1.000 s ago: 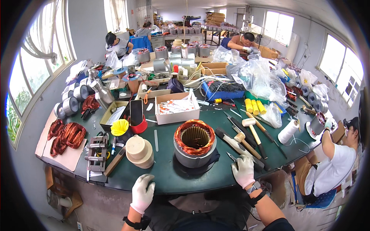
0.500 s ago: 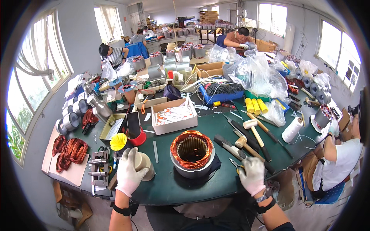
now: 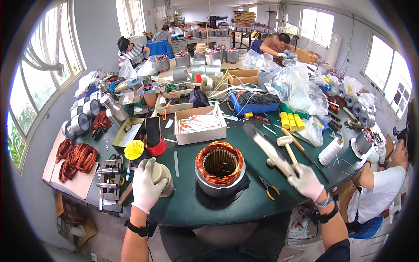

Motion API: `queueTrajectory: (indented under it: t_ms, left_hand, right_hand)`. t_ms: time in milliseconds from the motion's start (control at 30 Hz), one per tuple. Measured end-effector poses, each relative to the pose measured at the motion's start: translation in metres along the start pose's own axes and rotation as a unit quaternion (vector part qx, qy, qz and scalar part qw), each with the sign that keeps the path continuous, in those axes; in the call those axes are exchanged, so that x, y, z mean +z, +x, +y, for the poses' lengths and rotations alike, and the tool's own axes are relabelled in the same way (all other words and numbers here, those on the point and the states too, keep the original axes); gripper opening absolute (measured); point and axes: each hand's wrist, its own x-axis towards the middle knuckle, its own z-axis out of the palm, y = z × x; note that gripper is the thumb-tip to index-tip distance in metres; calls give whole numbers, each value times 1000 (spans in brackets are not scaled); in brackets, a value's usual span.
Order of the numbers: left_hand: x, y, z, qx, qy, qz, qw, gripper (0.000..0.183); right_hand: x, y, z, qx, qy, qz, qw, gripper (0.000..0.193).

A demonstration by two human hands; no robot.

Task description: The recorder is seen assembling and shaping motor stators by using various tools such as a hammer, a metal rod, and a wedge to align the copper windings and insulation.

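Note:
Gloved in white, my left hand (image 3: pixel 149 185) wraps around a cream-coloured spool (image 3: pixel 167 187) standing at the table's near left. My right hand (image 3: pixel 307 181), also gloved, is closed on a blurred bundle of long tools (image 3: pixel 273 147), tilted up toward the left; motion hides their exact kinds. Between my hands stands a grey motor stator (image 3: pixel 216 189) with a ring of copper windings (image 3: pixel 202 163) on top. Pliers (image 3: pixel 268 187) with yellow-and-black handles lie to the stator's right, touched by neither hand.
A pale-headed mallet (image 3: pixel 284 140) and yellow cylinders (image 3: pixel 299 122) lie beyond my right hand, near a white thread cone (image 3: pixel 330 151). A white box (image 3: pixel 200 136) of small parts stands behind the stator. Copper coils (image 3: pixel 80 158) lie far left. A person (image 3: pixel 382 183) sits at the right.
My right hand has left the pliers on the table and picked up the long tools, swinging them up and blurred. My left hand stays on the spool. The view has turned slightly.

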Motion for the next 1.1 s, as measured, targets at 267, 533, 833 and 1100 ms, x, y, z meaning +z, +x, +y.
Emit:
queueTrajectory:
  t_ms: [267,533,833,1100]
  left_hand:
    - [1,-3,-3,-10,-9,19,1000,77]
    - [-8,2,0,4,11,-9,1000,79]
    - [-31,-29,37,33,58,-38,997,87]
    - [-73,-23,174,183,-133,-242,944,86]
  right_hand:
    - [-45,42,-98,-169,-140,-117,969,58]
    - [-38,38,-75,-193,-118,-79,971,58]
    - [12,-51,48,-15,17,94,995,60]
    - [8,-100,114,82,79,223,968,59]
